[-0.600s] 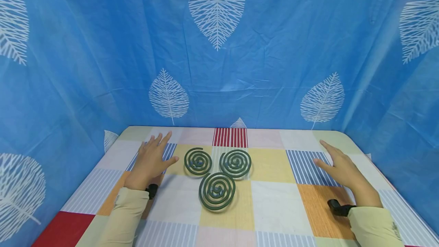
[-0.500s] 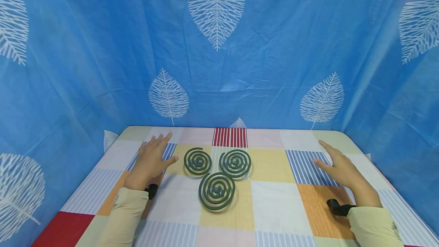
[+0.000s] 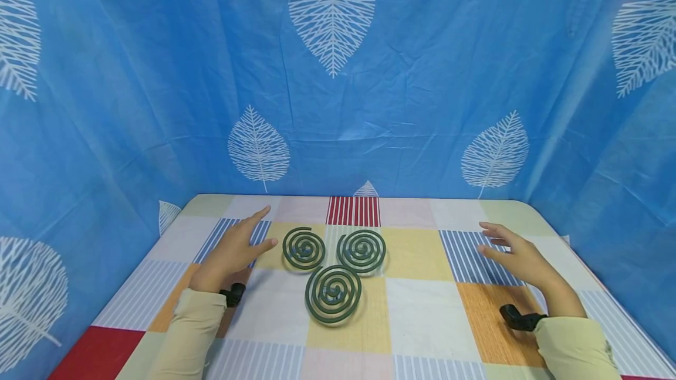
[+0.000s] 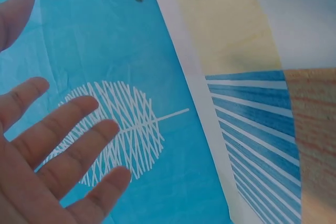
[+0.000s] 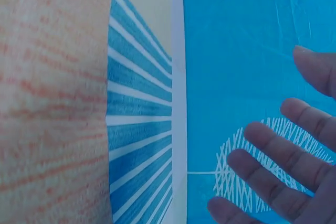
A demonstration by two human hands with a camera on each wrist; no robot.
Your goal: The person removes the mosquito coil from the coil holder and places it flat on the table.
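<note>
Three dark green mosquito coils lie close together on the patchwork cloth in the head view. One coil (image 3: 304,249) is at back left, another coil (image 3: 362,249) at back right, and a larger-looking coil (image 3: 334,293) in front. Something small and bluish shows at the middle of each. Left of them my left hand (image 3: 232,251) hovers, thumb and fingers apart, holding nothing. My right hand (image 3: 520,255) is well to their right over the blue-striped patch, fingers slightly bent and holding nothing. Both palms face inward; the wrist views show loosely spread fingers.
The patchwork cloth (image 3: 428,312) covers the table. Blue curtains (image 3: 412,92) with white leaf prints hang along its back and both sides. A black wrist camera (image 3: 520,317) sits on the right wrist, another camera (image 3: 232,295) on the left.
My left hand has turned so its fingers overlap from above. The right hand's fingers have bent slightly and dipped. The coils stay where they were.
</note>
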